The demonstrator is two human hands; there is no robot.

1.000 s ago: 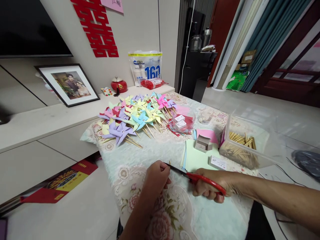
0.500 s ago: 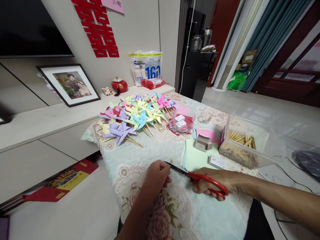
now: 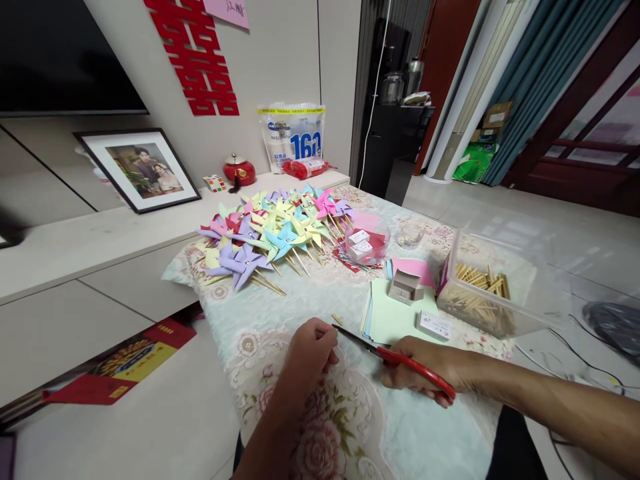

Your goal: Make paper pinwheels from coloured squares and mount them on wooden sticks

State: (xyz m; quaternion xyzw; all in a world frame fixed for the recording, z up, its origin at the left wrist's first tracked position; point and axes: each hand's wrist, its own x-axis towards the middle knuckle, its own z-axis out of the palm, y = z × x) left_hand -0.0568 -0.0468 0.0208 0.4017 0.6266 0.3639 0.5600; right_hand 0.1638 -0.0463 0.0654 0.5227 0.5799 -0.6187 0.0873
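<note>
Over the near part of the flowered tablecloth, my right hand (image 3: pixel 417 365) grips red-handled scissors (image 3: pixel 413 365). Their dark blades point left and look closed, the tips close to the fingers of my left hand. My left hand (image 3: pixel 313 347) is closed with thumb and fingers pressed together; whatever it pinches is hidden. A short tan stick piece (image 3: pixel 337 320) shows just beyond the scissor tips, apart from my fingers. Farther back lies a heap of pastel paper pinwheels (image 3: pixel 285 237) on wooden sticks.
To the right are stacked coloured paper sheets (image 3: pixel 390 320), an open small box (image 3: pixel 406 287), a white small box (image 3: pixel 433 325) and a clear bin (image 3: pixel 480 317) of short sticks. A clear round container (image 3: pixel 367 243) holds small white boxes. A low cabinet (image 3: pixel 115 233) borders the table.
The scissor handles have come closer together. The short stick piece at the tips now lies tilted and slightly farther left. My left hand has shifted slightly left.
</note>
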